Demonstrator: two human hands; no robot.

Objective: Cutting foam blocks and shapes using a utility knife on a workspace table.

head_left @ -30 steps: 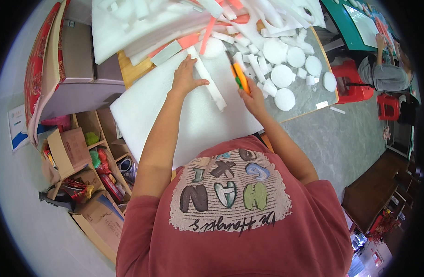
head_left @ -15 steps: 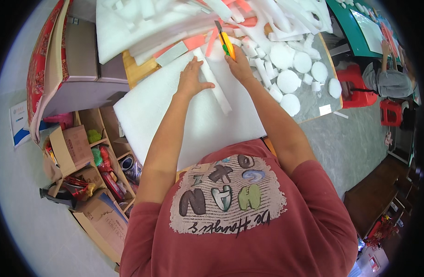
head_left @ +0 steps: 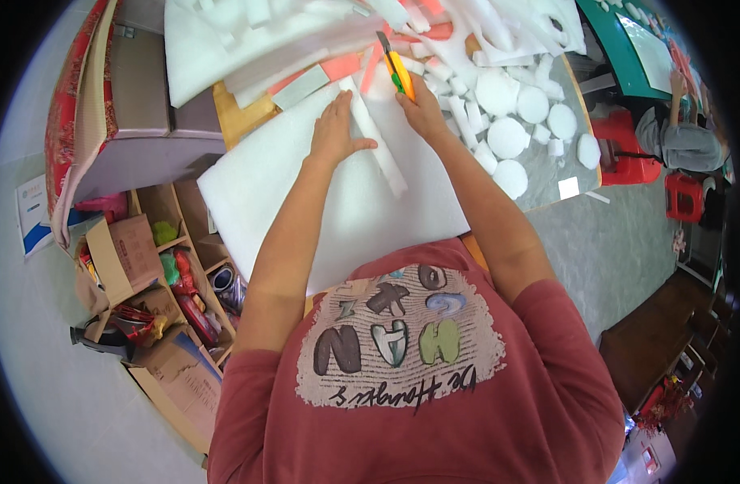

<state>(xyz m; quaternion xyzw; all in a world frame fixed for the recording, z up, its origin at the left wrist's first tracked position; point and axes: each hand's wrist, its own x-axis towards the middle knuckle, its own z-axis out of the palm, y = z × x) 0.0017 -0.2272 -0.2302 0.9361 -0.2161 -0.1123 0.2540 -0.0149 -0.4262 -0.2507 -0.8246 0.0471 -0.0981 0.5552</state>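
A large white foam sheet (head_left: 305, 218) lies on the table before me, and a narrow white foam strip (head_left: 378, 153) rests on it at a slant. Flat beside the strip's left edge is my left hand (head_left: 335, 133), fingers stretched forward and the thumb out toward the strip. My right hand (head_left: 422, 105) is wrapped round a yellow utility knife (head_left: 400, 74) with a green slider. Its dark blade points forward and up, away from the strip. Just past my fingers lie a grey-white foam block (head_left: 301, 89) and a pink foam piece (head_left: 341, 67).
White foam discs (head_left: 507, 137) and small foam bits cover the table's right part. More foam sheets (head_left: 216, 64) are piled at the far side. Left stand a wooden shelf (head_left: 194, 242) and cardboard boxes (head_left: 128, 254). A person (head_left: 684, 141) sits far right near red stools (head_left: 624, 145).
The view has shifted slightly. My left hand stays flat by the strip with its fingers closer together. My right hand still holds the knife in nearly the same pose.
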